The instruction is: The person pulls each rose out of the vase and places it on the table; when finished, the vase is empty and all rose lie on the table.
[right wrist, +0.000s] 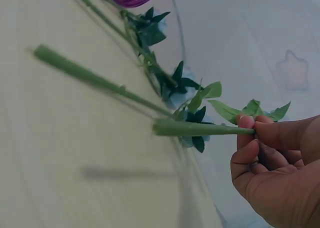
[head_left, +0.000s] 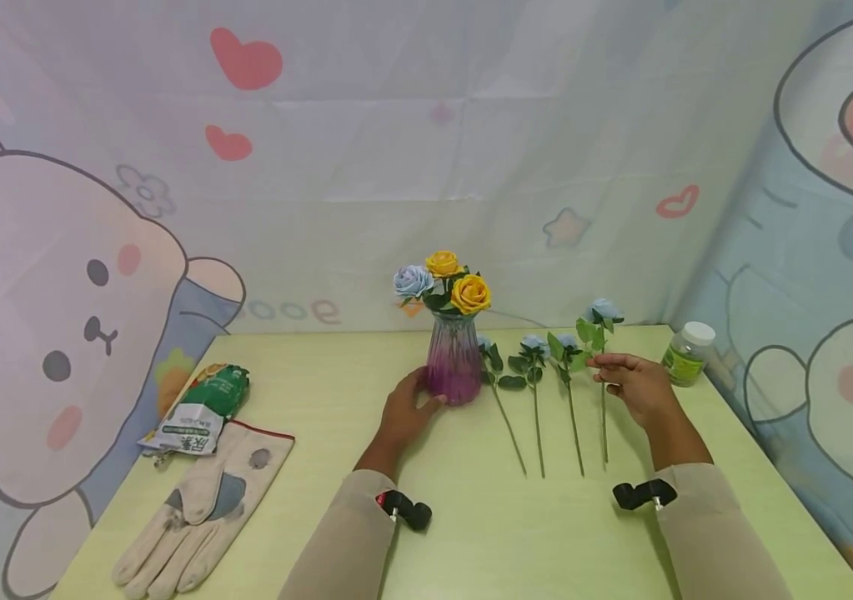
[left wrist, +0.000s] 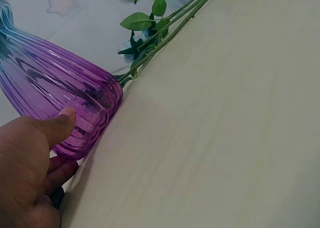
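Note:
A ribbed glass vase (head_left: pixel 454 367), blue-grey at the top and purple below, stands upright with two yellow roses (head_left: pixel 470 293) and one pale blue rose (head_left: pixel 413 282) in it. My left hand (head_left: pixel 405 410) grips its lower part, the thumb (left wrist: pixel 62 125) lying along the glass and fingers round the base. With thumb and fingertips my right hand (head_left: pixel 634 385) pinches the stem (right wrist: pixel 210 130) of a blue artificial rose (head_left: pixel 604 312). That flower is lifted, bloom up; its shadow falls on the tabletop. Between vase and right hand lie three more blue roses (head_left: pixel 534 348), stems toward me.
A white-capped jar (head_left: pixel 687 353) with a green label stands at the table's back right corner. On the left lie a green and white packet (head_left: pixel 204 408) and a pale work glove (head_left: pixel 208 508). A printed cloth (head_left: pixel 396 167) hangs behind the table (head_left: pixel 501 533).

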Tool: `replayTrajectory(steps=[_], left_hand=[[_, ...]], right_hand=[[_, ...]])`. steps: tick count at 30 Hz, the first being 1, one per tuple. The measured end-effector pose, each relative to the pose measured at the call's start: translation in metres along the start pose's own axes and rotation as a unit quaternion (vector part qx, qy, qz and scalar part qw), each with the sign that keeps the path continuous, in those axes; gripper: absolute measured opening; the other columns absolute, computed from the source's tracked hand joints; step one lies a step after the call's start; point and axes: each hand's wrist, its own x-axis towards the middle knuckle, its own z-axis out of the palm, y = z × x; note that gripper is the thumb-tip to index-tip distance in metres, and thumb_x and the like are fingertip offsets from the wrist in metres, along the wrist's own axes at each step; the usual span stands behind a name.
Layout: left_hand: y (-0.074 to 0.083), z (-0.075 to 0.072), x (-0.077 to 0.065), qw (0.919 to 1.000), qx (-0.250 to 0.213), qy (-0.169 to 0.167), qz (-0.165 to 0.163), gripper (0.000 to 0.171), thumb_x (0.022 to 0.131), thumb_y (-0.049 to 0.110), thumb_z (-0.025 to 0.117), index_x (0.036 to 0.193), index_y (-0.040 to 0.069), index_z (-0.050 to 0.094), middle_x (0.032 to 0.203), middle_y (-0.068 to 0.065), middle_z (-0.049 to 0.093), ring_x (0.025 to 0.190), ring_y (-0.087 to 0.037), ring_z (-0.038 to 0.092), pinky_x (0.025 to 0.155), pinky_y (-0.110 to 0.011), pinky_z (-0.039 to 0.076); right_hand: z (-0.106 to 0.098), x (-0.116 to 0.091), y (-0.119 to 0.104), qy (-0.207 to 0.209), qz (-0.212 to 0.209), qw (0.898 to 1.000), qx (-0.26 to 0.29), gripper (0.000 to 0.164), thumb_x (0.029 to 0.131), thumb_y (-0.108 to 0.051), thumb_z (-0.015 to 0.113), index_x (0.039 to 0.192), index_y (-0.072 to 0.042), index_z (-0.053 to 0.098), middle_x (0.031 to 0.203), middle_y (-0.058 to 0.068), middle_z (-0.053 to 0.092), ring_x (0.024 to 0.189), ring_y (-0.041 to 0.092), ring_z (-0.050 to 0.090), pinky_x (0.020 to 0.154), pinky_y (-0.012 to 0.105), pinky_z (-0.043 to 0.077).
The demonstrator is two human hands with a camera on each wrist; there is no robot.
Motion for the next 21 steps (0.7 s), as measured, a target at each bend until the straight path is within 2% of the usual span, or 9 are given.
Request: replayTrajectory(steps=[6, 14, 16, 18, 21], left_hand=[[0.000, 0.000, -0.001, 1.0000, -0.001, -0.001, 0.002, 0.071, 0.104, 0.031, 0.077, 0.162, 0.003, 0.048, 0.160, -0.019, 0.061, 0.154, -0.038, 0.053, 0.135, -0.056, 0.035], [0.000, 0.000, -0.001, 1.0000, -0.001, -0.001, 0.001, 0.071, 0.103, 0.030, 0.077, 0.162, 0.002, 0.048, 0.159, -0.019, 0.061, 0.154, -0.038, 0.053, 0.134, -0.057, 0.034], [-0.001, 0.000, -0.001, 1.0000, 0.000, -0.001, 0.002, 0.071, 0.103, 0.031, 0.077, 0.162, 0.003, 0.048, 0.159, -0.019, 0.061, 0.154, -0.038, 0.053, 0.134, -0.057, 0.035], [-0.002, 0.001, 0.000, 1.0000, 0.001, -0.001, 0.002, 0.071, 0.103, 0.031, 0.077, 0.162, 0.002, 0.048, 0.159, -0.019, 0.061, 0.154, -0.038, 0.053, 0.134, -0.057, 0.035], [-0.003, 0.001, 0.001, 1.0000, 0.004, -0.002, 0.001, 0.071, 0.103, 0.032, 0.077, 0.162, 0.003, 0.048, 0.160, -0.018, 0.061, 0.155, -0.038, 0.052, 0.134, -0.056, 0.035]], right_hand=[[-0.006, 0.003, 0.017, 0.015, -0.004, 0.998, -0.057, 0.037, 0.112, -0.008, 0.061, 0.147, 0.006, 0.060, 0.112, -0.025, 0.079, 0.099, -0.001, 0.075, 0.085, 0.021, 0.060], [-0.007, 0.002, 0.029, 0.044, -0.007, 0.991, -0.126, 0.041, 0.111, -0.014, 0.064, 0.147, 0.006, 0.063, 0.113, -0.019, 0.079, 0.095, -0.005, 0.071, 0.080, 0.022, 0.059], [-0.007, 0.002, 0.031, 0.051, -0.010, 0.988, -0.146, 0.040, 0.110, -0.014, 0.066, 0.145, 0.006, 0.065, 0.116, -0.014, 0.080, 0.093, -0.006, 0.068, 0.077, 0.022, 0.058], [-0.006, 0.002, 0.034, 0.056, -0.014, 0.984, -0.167, 0.039, 0.109, -0.014, 0.068, 0.142, 0.006, 0.067, 0.122, -0.003, 0.081, 0.094, -0.007, 0.066, 0.076, 0.022, 0.057], [-0.005, 0.002, 0.039, 0.057, -0.023, 0.976, -0.207, 0.038, 0.109, -0.015, 0.067, 0.142, 0.004, 0.068, 0.138, 0.015, 0.077, 0.106, 0.000, 0.067, 0.079, 0.017, 0.055]])
